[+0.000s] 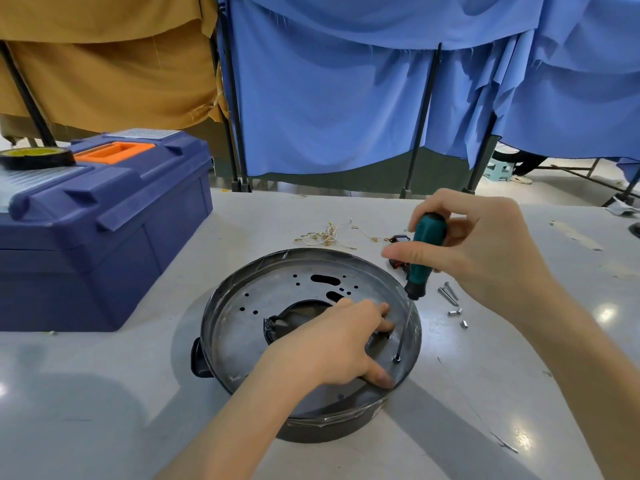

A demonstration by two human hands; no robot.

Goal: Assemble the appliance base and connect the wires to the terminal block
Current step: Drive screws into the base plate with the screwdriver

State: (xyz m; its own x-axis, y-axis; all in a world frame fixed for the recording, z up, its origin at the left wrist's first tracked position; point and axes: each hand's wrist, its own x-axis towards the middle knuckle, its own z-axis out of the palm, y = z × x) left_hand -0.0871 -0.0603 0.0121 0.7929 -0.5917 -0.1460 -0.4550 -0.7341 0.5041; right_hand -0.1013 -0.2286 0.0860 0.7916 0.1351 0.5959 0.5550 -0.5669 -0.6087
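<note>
The round metal appliance base (277, 327) sits on the counter (104, 393). The left hand (332, 344) presses it with fingers spread. The right hand (485, 251) grips a green-handled screwdriver (420, 254), its tip on a screw (397, 358) near the rim.

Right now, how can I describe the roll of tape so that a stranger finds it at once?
Look at the big blue toolbox on the left of the table. On its lid, left of the orange handle, lies the roll of tape. It is the only round thing there: black, with a yellowish top.
</note>
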